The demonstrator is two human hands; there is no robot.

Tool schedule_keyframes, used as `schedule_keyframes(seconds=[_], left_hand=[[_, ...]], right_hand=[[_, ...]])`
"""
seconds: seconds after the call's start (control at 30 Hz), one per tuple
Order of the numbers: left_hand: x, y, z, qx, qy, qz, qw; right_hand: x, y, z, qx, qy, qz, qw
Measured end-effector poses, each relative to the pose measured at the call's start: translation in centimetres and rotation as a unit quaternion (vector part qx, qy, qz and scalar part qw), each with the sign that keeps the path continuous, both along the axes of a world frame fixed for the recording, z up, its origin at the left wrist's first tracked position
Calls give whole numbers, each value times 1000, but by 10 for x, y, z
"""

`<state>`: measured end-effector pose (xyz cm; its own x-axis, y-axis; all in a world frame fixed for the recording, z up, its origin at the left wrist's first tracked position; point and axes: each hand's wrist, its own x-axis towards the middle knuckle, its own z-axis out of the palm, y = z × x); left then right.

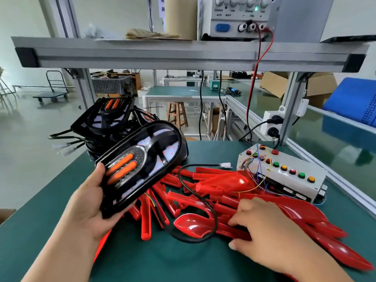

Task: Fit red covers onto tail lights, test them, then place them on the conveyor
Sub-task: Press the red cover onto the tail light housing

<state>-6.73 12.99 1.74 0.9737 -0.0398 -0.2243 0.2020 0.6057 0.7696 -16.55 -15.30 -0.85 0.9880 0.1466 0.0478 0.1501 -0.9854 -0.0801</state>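
My left hand (89, 202) grips a black tail light (142, 163) by its near end and holds it tilted above the green mat, its orange strips facing me. Its black cable (195, 202) loops over a heap of red covers (219, 190) to a white plug (224, 165). My right hand (262, 226) lies on the near part of the heap, fingers curled round the edge of one red cover (234, 232). More black tail lights (109, 117) are stacked at the mat's far left.
A white test box (284, 174) with coloured buttons and loose wires stands at the right. Beyond it runs the conveyor (333, 143). An aluminium shelf (183, 53) overhead carries a power supply (238, 17) with red and black leads hanging down.
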Motion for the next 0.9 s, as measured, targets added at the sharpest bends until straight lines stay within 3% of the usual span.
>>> schedule_keyframes(seconds=[0.1,0.2,0.33,0.43,0.5,0.63,0.7,0.77,0.9], left_hand=[[2,5,1,-24,7,45,999],[3,7,0,-39,-9,55,998],[6,4,-1,-16,-52,40,998],[9,1,-3,10,-63,26,998],[9,-2,-5,27,-64,5,998],[6,-12,-12,71,-72,-50,994],[2,-19,-15,98,-85,-78,988],[-4,-27,-18,124,-97,-118,980],[-14,-44,-25,177,-103,-173,964]], right_hand=[[-1,6,-2,-30,-14,3,999],[-3,5,2,-2,-44,7,999],[-9,-3,24,126,-81,-33,988],[-12,-15,35,264,-90,-45,959],[-14,-19,45,377,-94,-39,921],[-12,-25,54,614,-148,-67,773],[-8,-23,56,670,-154,-55,725],[-2,-14,56,664,-132,-39,735],[8,15,55,478,-153,-24,865]])
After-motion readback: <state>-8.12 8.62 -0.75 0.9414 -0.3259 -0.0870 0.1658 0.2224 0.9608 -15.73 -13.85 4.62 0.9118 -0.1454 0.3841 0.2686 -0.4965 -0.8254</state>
